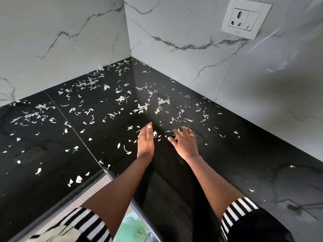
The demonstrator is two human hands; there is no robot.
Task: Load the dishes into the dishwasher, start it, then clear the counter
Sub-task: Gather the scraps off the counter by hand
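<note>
- The left hand [146, 142] stands on its outer edge on the counter [227, 163]. Its fingers are straight and held together, the thumb lies along the top, and it is clasping nothing.
- The right hand [185, 144] lies palm down just beside it. Its fingers [185, 131] are bent and spread over a few pale bits, and a ring [191, 135] shows on one of them. From here I cannot tell whether those fingertips are pinching anything or only resting on it.
- A handful of small scraps [154, 134] lies in the gap between the two hands, touching or nearly touching the left palm.
- More of the same pale scraps, curled and leaf-like, are scattered over most of the black counter. They lie thickest toward the back corner and off to the left, and only a few lie along the right side.
- A thin seam [76, 131] runs across the counter to the left of the hands.
- Both forearms reach in from the near edge, and each has a black-and-white striped sleeve [239, 208] pushed up above the elbow.
- Below the counter's front edge, between the arms, sits something pale green [134, 226], too blurred to name.
- White marble-veined wall [174, 23] closes the corner on two sides.
- A white socket plate [244, 18] with a switch is fixed on the right-hand wall.
</note>
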